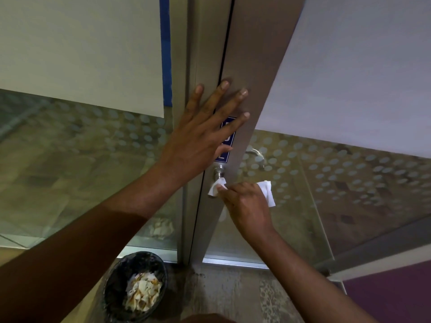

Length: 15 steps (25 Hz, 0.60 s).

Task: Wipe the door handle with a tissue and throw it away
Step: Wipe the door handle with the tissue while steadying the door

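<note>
While the right hand (247, 206) grips the tissue (265, 192), it hides the door handle (219, 172).

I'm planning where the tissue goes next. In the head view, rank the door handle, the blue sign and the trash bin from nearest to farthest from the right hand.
1. Door handle: just up-left of the right hand, under the tissue.
2. Blue sign: higher on the door frame, partly behind the left hand.
3. Trash bin: on the floor, lower left.
</note>
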### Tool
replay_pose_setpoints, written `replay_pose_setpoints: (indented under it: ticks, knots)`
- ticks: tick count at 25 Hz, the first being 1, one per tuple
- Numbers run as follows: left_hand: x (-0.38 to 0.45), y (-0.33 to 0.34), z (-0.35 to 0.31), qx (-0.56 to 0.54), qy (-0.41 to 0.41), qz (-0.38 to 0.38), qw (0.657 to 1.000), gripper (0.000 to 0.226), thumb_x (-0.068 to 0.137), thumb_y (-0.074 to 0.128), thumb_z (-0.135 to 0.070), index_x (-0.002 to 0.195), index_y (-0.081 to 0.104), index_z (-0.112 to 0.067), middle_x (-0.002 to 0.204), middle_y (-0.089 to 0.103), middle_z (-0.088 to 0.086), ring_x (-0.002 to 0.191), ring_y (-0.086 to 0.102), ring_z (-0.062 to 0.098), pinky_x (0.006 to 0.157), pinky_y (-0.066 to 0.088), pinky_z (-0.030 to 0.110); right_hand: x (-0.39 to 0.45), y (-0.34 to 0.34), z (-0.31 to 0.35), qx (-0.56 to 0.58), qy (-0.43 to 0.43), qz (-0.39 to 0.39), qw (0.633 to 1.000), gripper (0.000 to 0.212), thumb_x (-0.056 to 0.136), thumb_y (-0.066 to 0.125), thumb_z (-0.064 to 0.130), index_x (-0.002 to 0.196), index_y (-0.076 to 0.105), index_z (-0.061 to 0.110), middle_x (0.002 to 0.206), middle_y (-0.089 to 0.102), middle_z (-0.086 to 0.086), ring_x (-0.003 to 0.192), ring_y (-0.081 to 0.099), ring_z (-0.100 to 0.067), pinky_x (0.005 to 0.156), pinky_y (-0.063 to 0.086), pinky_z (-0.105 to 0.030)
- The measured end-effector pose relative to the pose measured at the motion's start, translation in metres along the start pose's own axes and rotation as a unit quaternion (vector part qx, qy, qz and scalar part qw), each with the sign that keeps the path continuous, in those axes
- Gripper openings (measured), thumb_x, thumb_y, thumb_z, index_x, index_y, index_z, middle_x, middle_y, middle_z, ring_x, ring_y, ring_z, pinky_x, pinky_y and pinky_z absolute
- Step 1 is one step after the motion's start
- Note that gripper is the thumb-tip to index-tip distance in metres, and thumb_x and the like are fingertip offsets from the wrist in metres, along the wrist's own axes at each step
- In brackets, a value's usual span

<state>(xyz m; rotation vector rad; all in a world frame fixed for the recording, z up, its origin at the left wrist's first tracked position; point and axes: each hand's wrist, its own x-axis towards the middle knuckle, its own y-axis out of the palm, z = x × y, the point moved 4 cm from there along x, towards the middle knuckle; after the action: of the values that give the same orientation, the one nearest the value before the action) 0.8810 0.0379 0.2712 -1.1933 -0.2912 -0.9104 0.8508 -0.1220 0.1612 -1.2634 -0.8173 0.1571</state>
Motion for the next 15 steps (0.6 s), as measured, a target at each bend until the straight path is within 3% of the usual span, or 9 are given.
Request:
replay_pose_setpoints:
  ticks: [3,5,9,13,15]
  knots:
    - [-0.003,0.008,0.005,0.02,0.013,-0.009,1.0,0.116,0.085,0.077,-0.048,0.172,0.005,-0.028,0.181,0.006,0.009,0.165,0.005,0.039,0.13,-0.01,0.059,-0.015,-0.005,-0.028,0.03,-0.037,-0.025,0.999,0.019,0.092,0.079,0.014,0.108,0.08,0.023,0.091,0.078,0.003,0.076,0.065,-0.023,0.075,0.049,-0.035]
    - [-0.003,0.012,0.007,0.036,0.021,-0.012,0.999,0.121,0.081,0.081,-0.046,0.173,0.003,-0.027,0.182,0.007,0.008,0.166,0.007,0.038,0.131,-0.005,0.059,-0.018,-0.01,-0.041,0.039,-0.04,-0.028,0.998,0.017,0.091,0.081,0.015,0.106,0.081,0.023,0.094,0.08,0.004,0.077,0.064,-0.021,0.076,0.048,-0.036]
    - [-0.004,0.014,0.007,0.049,0.031,-0.012,0.998,0.119,0.083,0.08,-0.044,0.173,0.004,-0.026,0.182,0.007,0.007,0.166,0.009,0.037,0.131,-0.001,0.059,-0.004,-0.009,-0.024,0.048,-0.026,-0.023,0.998,0.01,0.097,0.073,0.019,0.091,0.079,0.024,0.071,0.069,0.001,0.062,0.055,-0.022,0.065,0.039,-0.032]
    - [-0.003,0.013,0.006,0.042,0.032,-0.02,0.998,0.118,0.084,0.081,-0.044,0.173,0.004,-0.026,0.182,0.006,0.008,0.167,0.008,0.037,0.131,-0.001,0.059,0.013,0.003,0.009,0.031,0.014,0.004,0.999,0.009,0.082,0.08,0.008,0.081,0.075,0.016,0.06,0.063,-0.005,0.053,0.059,-0.028,0.051,0.05,-0.033]
    - [-0.003,0.014,0.007,0.044,0.035,-0.02,0.998,0.119,0.084,0.08,-0.046,0.173,0.004,-0.026,0.182,0.006,0.008,0.167,0.008,0.037,0.131,0.0,0.059,0.011,0.004,0.012,0.018,0.033,-0.001,0.999,0.011,0.081,0.082,0.008,0.082,0.076,0.017,0.058,0.061,-0.002,0.052,0.058,-0.026,0.049,0.046,-0.03]
